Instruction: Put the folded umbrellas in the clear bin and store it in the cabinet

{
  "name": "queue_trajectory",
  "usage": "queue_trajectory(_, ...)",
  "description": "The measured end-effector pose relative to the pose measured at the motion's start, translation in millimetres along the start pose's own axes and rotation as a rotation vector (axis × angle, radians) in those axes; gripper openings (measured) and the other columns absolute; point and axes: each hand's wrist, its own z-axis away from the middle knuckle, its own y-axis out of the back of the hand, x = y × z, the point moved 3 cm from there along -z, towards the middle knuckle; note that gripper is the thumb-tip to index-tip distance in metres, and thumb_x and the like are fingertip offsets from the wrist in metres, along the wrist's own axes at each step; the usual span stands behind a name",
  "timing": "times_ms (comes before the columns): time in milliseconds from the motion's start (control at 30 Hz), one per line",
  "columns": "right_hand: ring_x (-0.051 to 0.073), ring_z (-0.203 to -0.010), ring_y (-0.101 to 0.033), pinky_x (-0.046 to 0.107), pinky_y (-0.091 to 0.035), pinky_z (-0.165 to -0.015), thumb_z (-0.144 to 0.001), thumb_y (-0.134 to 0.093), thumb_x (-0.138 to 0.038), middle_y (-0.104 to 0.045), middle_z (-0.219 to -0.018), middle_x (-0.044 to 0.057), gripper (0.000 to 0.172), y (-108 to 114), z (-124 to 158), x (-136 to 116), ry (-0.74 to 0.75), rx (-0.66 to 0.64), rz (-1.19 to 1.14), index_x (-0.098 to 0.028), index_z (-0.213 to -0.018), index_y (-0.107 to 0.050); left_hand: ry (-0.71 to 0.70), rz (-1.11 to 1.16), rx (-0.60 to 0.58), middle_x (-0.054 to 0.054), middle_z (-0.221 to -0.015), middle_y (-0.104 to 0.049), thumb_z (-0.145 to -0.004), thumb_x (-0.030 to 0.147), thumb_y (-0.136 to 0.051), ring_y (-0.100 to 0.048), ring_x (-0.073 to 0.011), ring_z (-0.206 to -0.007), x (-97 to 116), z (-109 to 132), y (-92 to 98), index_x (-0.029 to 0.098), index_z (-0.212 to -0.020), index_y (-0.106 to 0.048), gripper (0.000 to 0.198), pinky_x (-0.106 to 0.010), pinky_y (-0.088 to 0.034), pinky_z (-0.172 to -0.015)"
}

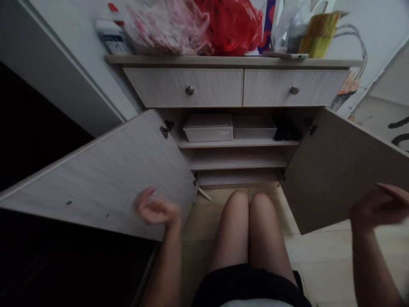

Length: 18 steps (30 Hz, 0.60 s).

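Left door point(105, 179) of the low pale-wood cabinet point(236, 62) stands swung wide toward the camera, and the right door point(332, 170) is swung out the same way, so the inside lies open between them. The left hand point(155, 209) hangs in front of the left door's lower edge, fingers loosely curled and apart with nothing in them; it is blurred, and whether it touches the wood cannot be told. The right hand point(378, 204) is just beside the right door's outer edge, fingers stretched and spread, empty, also blurred. Two bare knees point(249, 213) sit close to the cabinet foot, on a floor of pale tiles point(326, 256). Above the doors run two shut drawers, the left drawer point(159, 87) and the right drawer point(319, 87), each with a round metal knob. On the upper shelf a white lidded box point(208, 127) sits just beside a grey box point(254, 127), with a dark thing point(286, 130) to their right, too dim to make out; the shelves below look bare. The cabinet top is crowded: a pink-patterned bag point(166, 25), a red plastic bag point(231, 25), a clear bag point(287, 21), a yellow-green package point(319, 34) and a flat phone point(285, 55) at the front edge. A white wall point(73, 51) rises behind, and the room to the left is dark
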Motion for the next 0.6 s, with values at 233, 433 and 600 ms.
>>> queue_trajectory(233,0.025,-0.09,-0.06,0.042,-0.043,-0.084,-0.094,-0.051,-0.038,-0.069,-0.091,0.01,0.027,-177,13,-77,0.34,-0.638,-0.169,-0.021,-0.088,-0.071,-0.11,0.245,-1.022,-0.01,-0.09,-0.069,-0.095,0.036,-0.052,-0.063,-0.0264,-0.095,57,69,-208.5,0.022,-0.087,-0.071,0.025,-0.043,-0.045,-0.094)
queue_trajectory(433,0.029,-0.1,-0.052,0.043,-0.037,-0.086,-0.093,-0.048,-0.025,-0.066,-0.104,0.015,0.03,-309,19,-59,0.381,-0.912,0.153,-0.017,-0.097,-0.077,-0.416,0.051,-1.398,-0.016,-0.099,-0.07,-0.093,0.014,-0.049,-0.059,-0.0302,-0.111,74,98,-321.7,0.016,-0.091,-0.075,0.026,-0.046,-0.04,-0.101)
queue_trajectory(600,0.033,-0.116,-0.048,0.044,-0.036,-0.092,-0.094,-0.046,-0.019,-0.06,-0.127,0.018,0.036,-351,24,-52,0.481,-1.104,0.402,-0.014,-0.117,-0.073,-0.587,-0.151,-1.493,-0.023,-0.108,-0.07,-0.09,0.003,-0.038,-0.055,-0.0307,-0.121,71,106,-361.2,0.006,-0.099,-0.076,0.039,-0.047,-0.035,-0.107)
